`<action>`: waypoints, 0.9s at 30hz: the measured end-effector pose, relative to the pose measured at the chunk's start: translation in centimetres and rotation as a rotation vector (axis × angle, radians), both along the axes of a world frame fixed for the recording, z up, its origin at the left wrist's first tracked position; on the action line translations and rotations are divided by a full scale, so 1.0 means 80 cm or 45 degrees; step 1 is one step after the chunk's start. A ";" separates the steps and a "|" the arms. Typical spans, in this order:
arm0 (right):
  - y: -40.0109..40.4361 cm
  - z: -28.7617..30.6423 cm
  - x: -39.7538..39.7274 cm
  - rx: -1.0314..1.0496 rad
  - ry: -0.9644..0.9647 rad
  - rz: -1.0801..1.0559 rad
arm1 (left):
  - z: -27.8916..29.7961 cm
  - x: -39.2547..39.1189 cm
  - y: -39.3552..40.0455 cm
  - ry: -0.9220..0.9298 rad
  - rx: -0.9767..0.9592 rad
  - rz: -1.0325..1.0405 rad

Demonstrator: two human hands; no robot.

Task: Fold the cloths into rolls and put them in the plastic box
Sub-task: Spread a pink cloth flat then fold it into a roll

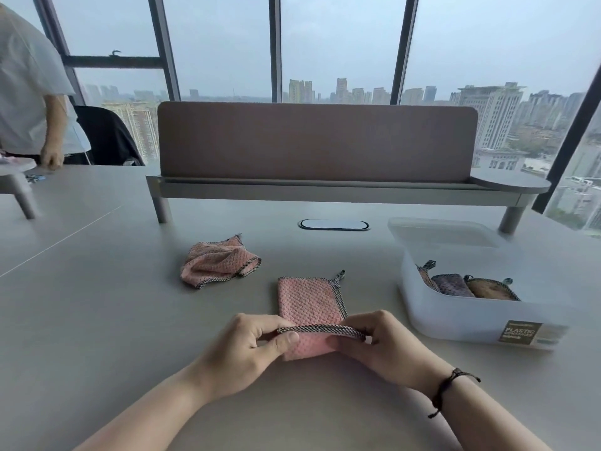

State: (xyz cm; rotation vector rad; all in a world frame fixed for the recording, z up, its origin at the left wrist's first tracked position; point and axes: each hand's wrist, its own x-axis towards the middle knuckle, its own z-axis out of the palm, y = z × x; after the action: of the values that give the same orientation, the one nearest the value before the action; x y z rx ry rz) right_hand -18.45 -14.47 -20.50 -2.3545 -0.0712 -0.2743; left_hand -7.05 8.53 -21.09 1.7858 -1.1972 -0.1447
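Observation:
A pink cloth (309, 304) with a black-and-white edge lies folded lengthwise on the grey table (97, 304) in front of me. Its near end is turned up. My left hand (250, 349) pinches that end at its left corner, and my right hand (383, 346) pinches it at the right corner. A second pink cloth (218, 262) lies crumpled further back to the left. The translucent plastic box (461, 317) stands open at the right. Inside it lie three rolled cloths (468, 286), side by side.
The box's lid (445, 234) lies behind the box. A raised shelf with a brown divider panel (318, 141) crosses the back of the table. An oval cable port (333, 224) sits in the tabletop. A person (32, 92) stands at the far left.

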 end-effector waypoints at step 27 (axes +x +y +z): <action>-0.004 0.004 0.146 -0.028 0.142 -0.764 | 0.001 0.106 -0.106 -0.004 0.408 0.883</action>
State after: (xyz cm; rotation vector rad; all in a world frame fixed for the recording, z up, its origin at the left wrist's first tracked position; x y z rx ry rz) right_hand -6.75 -14.78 -20.17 -2.3566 0.6966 -0.4275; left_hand 1.45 0.08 -20.98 2.3815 -0.5157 0.0780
